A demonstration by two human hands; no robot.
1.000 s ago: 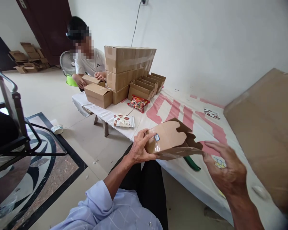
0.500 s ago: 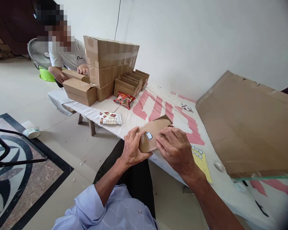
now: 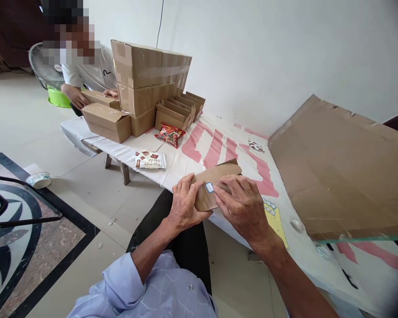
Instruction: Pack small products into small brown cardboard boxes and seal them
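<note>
My left hand (image 3: 182, 205) grips a small brown cardboard box (image 3: 203, 202) by its left end, thumb below and fingers over the top edge. A small white label with a blue border (image 3: 209, 187) lies on the box's upper face. My right hand (image 3: 243, 210) is closed over the box's right part, its fingertips at the label's right edge; what they pinch, if anything, is hidden. Partly behind my right wrist is a yellow sheet (image 3: 278, 224) bearing several blue-bordered labels.
A white Super Meal packet (image 3: 150, 160) and a red snack packet (image 3: 170, 134) lie on the cloth-covered table (image 3: 166, 176). Stacked cartons (image 3: 146, 66) and open boxes (image 3: 177, 110) stand behind. A co-worker (image 3: 89, 75) handles a box at left. A large cardboard sheet (image 3: 338, 172) leans at right.
My right fingertips have come to the label's edge, from slightly right of it. My left hand keeps its hold on the box. The view has shifted slightly.
</note>
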